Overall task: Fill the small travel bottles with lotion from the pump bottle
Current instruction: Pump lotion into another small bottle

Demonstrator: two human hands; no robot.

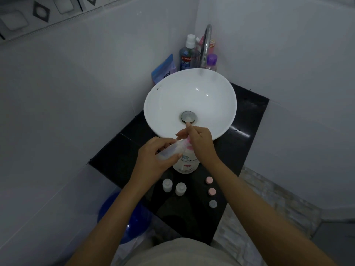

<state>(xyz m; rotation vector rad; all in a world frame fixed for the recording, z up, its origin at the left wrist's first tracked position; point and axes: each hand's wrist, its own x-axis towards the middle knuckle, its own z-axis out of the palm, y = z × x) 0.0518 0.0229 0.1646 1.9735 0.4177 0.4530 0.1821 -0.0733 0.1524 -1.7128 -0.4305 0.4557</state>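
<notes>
Lotion comes from the big white pump bottle (186, 163), which stands on the black table (115, 160) near its far edge, right in front of the round white sink (167, 89). The left hand (153, 160) is closed around a small clear travel bottle (171, 149), held on its side, with its open end pointing right at the pink pump. The right hand (201, 144) rests on top of the pump, fingers curled; I think a push comes next. Two small white bottles (173, 187) wait, open, near the front edge, with three round caps (211, 191) to their right.
</notes>
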